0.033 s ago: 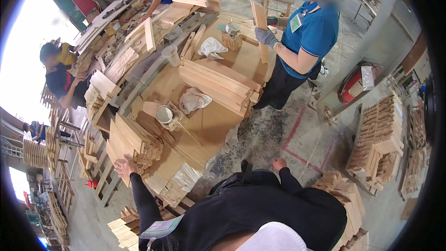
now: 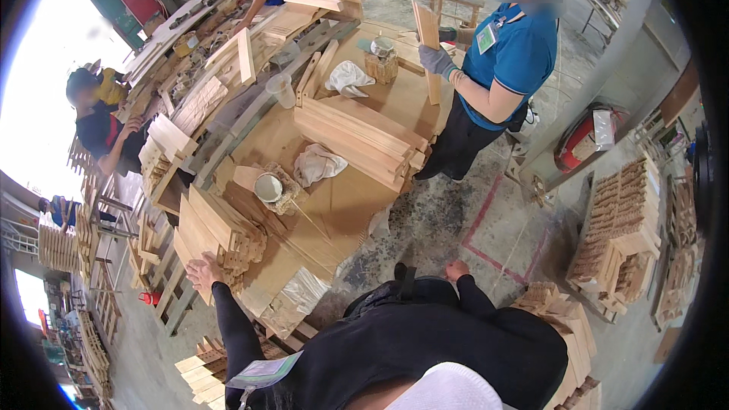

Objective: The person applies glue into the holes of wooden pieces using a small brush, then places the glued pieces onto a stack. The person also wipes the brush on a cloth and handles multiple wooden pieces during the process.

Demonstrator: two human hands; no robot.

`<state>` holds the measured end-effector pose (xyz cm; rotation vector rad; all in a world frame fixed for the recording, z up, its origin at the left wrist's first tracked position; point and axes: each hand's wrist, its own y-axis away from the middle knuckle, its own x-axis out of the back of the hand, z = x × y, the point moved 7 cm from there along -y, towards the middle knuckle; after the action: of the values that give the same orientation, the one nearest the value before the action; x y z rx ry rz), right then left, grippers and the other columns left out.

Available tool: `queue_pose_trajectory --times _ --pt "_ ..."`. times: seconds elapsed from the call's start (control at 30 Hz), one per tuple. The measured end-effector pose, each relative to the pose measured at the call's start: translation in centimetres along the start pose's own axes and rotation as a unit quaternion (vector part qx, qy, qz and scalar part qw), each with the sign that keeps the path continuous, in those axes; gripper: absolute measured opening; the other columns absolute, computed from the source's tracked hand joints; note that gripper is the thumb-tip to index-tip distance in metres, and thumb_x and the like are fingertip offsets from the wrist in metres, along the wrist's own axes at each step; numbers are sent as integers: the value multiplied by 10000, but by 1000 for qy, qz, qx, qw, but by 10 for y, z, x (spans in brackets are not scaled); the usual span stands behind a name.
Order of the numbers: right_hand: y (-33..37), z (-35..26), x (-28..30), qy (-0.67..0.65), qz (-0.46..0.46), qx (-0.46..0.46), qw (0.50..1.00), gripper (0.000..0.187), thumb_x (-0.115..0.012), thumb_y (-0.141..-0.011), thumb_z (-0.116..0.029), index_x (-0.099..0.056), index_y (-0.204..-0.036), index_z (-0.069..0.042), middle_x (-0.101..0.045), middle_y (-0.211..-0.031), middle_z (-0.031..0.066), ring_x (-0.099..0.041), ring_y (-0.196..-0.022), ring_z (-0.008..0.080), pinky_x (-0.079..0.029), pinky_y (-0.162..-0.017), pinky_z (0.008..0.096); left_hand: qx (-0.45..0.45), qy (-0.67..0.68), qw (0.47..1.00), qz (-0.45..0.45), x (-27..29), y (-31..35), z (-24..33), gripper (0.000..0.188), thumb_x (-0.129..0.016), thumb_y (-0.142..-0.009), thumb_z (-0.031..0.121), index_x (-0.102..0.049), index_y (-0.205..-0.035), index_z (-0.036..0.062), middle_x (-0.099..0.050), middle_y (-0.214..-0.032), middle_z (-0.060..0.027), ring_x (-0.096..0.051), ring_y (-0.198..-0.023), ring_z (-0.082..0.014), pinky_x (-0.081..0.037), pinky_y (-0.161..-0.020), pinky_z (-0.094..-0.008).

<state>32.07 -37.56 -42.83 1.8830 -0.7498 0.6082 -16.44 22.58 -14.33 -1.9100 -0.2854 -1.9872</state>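
My left hand (image 2: 203, 275) rests with spread fingers against the near left end of a stack of pale wooden boards (image 2: 215, 229) on the worktable. Nothing is gripped in it. My right hand (image 2: 456, 270) hangs low at my right side, away from the table, its fingers curled together and nothing visible in them. Close to the board stack stands a tin of whitish material (image 2: 269, 187) on a rough wooden block, with a thin stick leaning out toward me. Beside the tin lies a crumpled cloth (image 2: 319, 165).
Cardboard (image 2: 334, 209) covers the table, which bears a larger board stack (image 2: 361, 140). Across it a gloved co-worker (image 2: 507, 68) holds a board (image 2: 427, 49). Stacked wooden parts (image 2: 616, 228) stand at right, near a pillar with a fire extinguisher (image 2: 577, 140). More wood (image 2: 558, 326) lies behind me.
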Motion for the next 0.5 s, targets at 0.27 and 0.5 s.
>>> queue_pose_trajectory --times 0.27,0.5 --pt "-51 -18 19 -48 -40 -2 998 414 -493 -880 -362 -706 -639 -102 -669 -711 124 -640 -727 299 -500 -753 416 -1 12 1000 26 10 9 6 721 -298 -903 567 -261 -1457 107 -222 -1527 -21 -192 -1403 -276 -163 -1122 -482" --pt "-33 -69 49 72 -22 54 996 403 -509 -885 -348 -701 -696 -49 -666 -725 153 -640 -718 327 -499 -717 439 2 15 999 37 14 10 6 705 -330 -906 553 -279 -1450 108 -243 -1519 -44 -201 -1399 -274 -170 -1121 -478"
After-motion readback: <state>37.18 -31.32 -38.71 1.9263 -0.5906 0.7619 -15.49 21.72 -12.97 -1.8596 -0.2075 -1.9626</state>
